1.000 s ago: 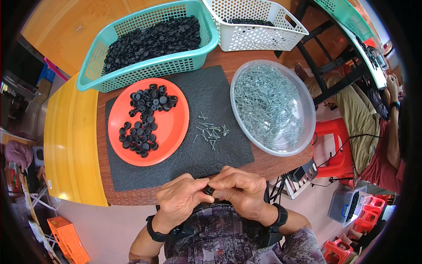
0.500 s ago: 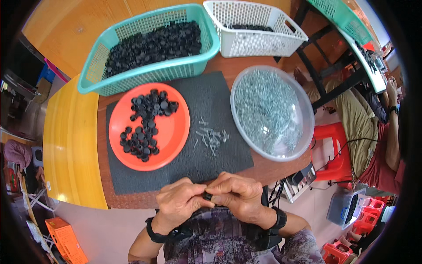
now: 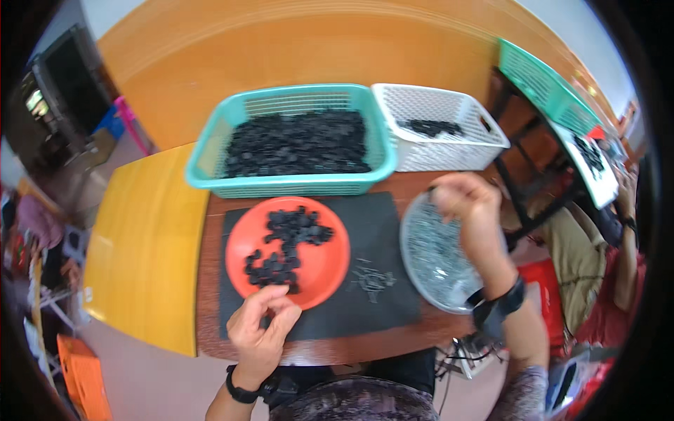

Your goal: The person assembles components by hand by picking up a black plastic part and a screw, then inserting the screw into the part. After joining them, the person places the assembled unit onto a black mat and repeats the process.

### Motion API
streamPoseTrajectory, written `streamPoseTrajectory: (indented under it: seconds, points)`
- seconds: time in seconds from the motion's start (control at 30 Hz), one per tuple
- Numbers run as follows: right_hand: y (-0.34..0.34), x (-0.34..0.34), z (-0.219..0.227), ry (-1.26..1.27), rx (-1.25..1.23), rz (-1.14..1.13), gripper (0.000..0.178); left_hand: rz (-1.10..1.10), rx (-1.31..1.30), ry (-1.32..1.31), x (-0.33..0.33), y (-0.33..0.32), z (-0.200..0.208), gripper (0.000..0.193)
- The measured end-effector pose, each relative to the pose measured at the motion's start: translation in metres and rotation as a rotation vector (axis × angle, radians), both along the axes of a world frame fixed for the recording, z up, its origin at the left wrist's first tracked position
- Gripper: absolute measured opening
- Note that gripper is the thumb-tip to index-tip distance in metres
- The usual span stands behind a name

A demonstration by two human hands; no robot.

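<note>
My left hand (image 3: 261,328) hangs at the near edge of a round red plate (image 3: 326,270), thumb and fingers apart and holding nothing visible. On the plate lies a loose group of small black caps (image 3: 284,242). My right hand (image 3: 467,203) is raised over the far side of a clear round bowl (image 3: 413,270), in front of the white basket, smeared by motion. A small dark piece, apparently a black cap (image 3: 432,189), shows at its pinched fingertips. Inside the bowl is a heap of thin silvery screws (image 3: 439,245). Several more screws (image 3: 372,279) lie on the black mat (image 3: 323,326).
Behind the plate stands a turquoise basket (image 3: 295,188) full of black caps. Beside it, a white basket (image 3: 449,156) holds fewer black pieces. A yellow board (image 3: 144,252) adjoins the table at left. Another person (image 3: 614,281) sits at the right near a red stool (image 3: 544,291).
My hands, earlier together on a small black cap at the near table edge, have parted. The right swung up and right over the bowl; the left moved to the plate. The view has tilted up.
</note>
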State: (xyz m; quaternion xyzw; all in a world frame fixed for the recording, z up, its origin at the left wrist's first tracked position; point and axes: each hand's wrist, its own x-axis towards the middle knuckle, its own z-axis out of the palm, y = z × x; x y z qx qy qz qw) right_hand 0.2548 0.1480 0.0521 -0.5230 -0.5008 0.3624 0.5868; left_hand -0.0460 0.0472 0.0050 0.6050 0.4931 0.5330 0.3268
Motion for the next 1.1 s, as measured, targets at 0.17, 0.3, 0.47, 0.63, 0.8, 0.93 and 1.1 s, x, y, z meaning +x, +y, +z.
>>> streamPoseTrajectory:
  seconds: [0.17,0.3,0.47,0.63,0.8,0.93,1.1]
  points:
    - [0.094,0.068,0.012,-0.371,0.05,-0.294,0.019,0.219,-0.004,0.036,-0.036,0.014,-0.002,0.021]
    - [0.129,0.096,0.004,-0.853,0.04,-0.442,0.037,0.234,0.003,0.156,-0.05,0.034,-0.006,0.015]
    - [0.11,0.077,-0.019,-0.983,0.175,-0.391,0.039,0.136,0.164,0.542,-0.061,0.062,-0.001,0.017]
    - [0.036,0.017,-0.01,-0.882,0.258,-0.056,0.029,0.033,0.155,0.646,-0.061,0.083,-0.005,0.023]
    - [-0.022,-0.01,0.009,-0.911,0.366,0.097,0.026,-0.053,0.105,0.662,-0.066,0.084,0.001,0.024]
    - [-0.038,-0.016,0.008,-0.892,0.427,0.165,0.021,0.034,0.06,0.586,-0.06,0.097,0.0,0.023]
    - [-0.054,-0.023,0.005,-0.88,0.423,0.198,0.016,-0.115,0.107,0.772,-0.054,0.108,-0.007,0.027]
